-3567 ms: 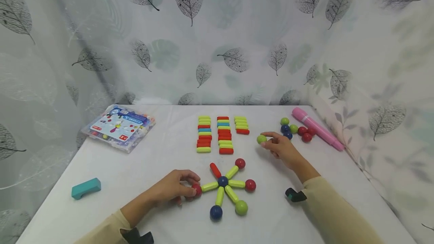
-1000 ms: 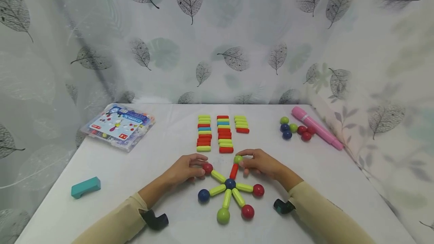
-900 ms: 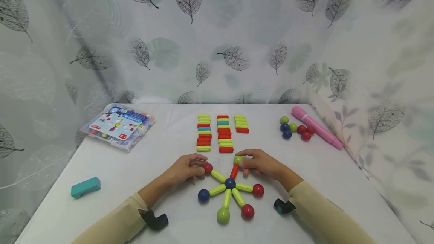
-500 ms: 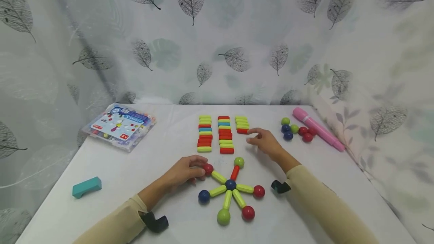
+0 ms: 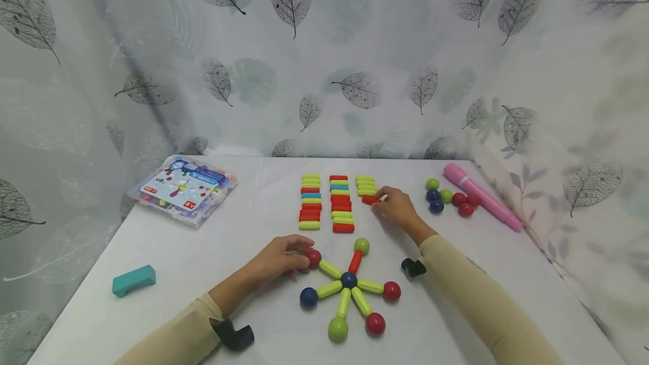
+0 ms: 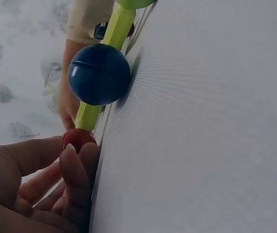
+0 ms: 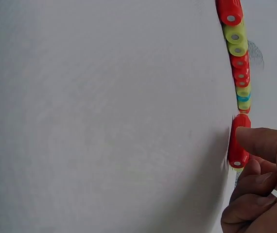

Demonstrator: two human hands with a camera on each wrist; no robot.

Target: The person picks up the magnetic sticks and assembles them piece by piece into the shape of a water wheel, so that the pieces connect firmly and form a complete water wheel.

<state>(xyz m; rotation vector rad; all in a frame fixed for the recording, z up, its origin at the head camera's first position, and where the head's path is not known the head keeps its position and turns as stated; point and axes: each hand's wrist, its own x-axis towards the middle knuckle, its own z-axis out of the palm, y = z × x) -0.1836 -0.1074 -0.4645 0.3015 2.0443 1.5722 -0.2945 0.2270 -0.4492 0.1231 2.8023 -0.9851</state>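
On the white counter (image 5: 213, 252), the left hand (image 5: 276, 259) pinched a red ball (image 5: 313, 257) on the near star-shaped figure (image 5: 349, 281), while farther right the right hand's (image 5: 400, 210) fingers closed on a red stick (image 5: 370, 200).

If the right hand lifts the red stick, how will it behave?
The red stick is a short, round-ended cylinder, so it probably stays stiff and may roll if released. The right hand pinches it alone; it looks light. Metal-like end discs suggest it may cling to neighbours.
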